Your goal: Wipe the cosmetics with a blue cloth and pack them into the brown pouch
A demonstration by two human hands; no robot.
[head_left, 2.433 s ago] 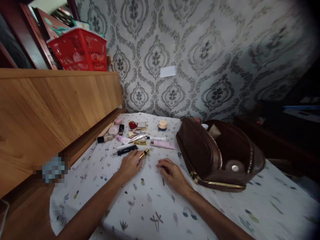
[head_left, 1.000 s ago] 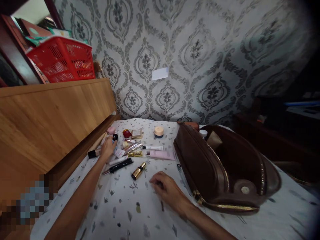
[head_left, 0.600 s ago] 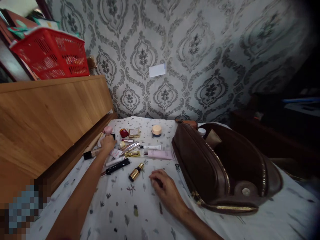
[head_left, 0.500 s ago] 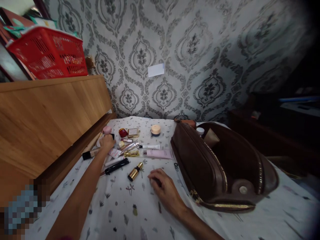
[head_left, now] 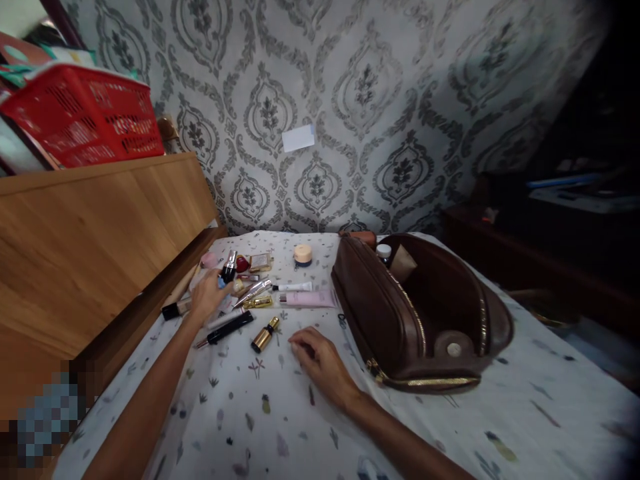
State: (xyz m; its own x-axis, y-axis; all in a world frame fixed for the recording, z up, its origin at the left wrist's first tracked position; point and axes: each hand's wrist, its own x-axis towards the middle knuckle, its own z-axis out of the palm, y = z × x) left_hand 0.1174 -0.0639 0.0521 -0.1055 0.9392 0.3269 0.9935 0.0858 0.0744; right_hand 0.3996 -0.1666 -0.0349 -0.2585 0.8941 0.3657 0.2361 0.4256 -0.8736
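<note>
Grasping black bottle (head_left: 229, 273), apparently for steadiness: left hand (head_left: 207, 292), left of brown bag (head_left: 373, 303); right hand (head_left: 323, 363), nearer brown bag, slack, empty.

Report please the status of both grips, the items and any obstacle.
Left grip: holding silver-topped black bottle. Right grip: loosely curled, no item visible, beside open brown bag. Gold-and-black bottle lies between grips.

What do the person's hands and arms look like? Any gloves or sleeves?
The left hand and right hand wear no gloves, and no watch or bracelet shows at either wrist. Both forearms are bare, with no sleeves in view. Nails are too small to make out.
</note>
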